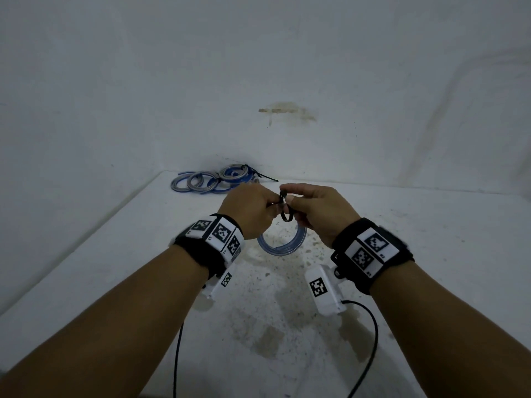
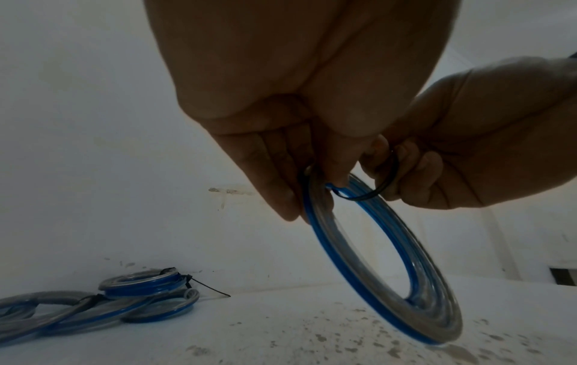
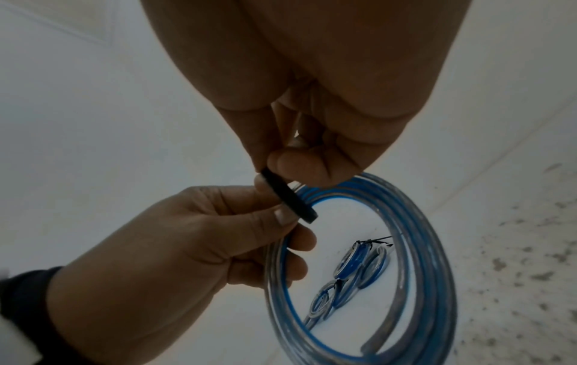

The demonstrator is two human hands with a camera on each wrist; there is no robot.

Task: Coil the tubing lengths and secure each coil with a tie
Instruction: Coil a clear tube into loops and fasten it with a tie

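Note:
A coil of clear tubing with a blue stripe (image 1: 275,250) hangs upright just above the white table (image 1: 143,254), between my two hands. My left hand (image 1: 270,205) grips the top of the coil (image 2: 434,313), its fingers curled round the turns. A black tie (image 1: 287,216) loops round the coil's top. My right hand (image 1: 293,202) pinches this tie (image 3: 290,197) between thumb and finger, and my left thumb (image 3: 282,214) presses against it. In the left wrist view the tie (image 2: 379,191) curves from the coil into my right hand (image 2: 406,172).
Several tied tubing coils (image 1: 207,180) lie in a pile at the table's far left corner against the wall, black tie tails sticking out. The pile (image 2: 143,284) also shows in the left wrist view. Black camera cables (image 1: 370,340) hang from my wrists.

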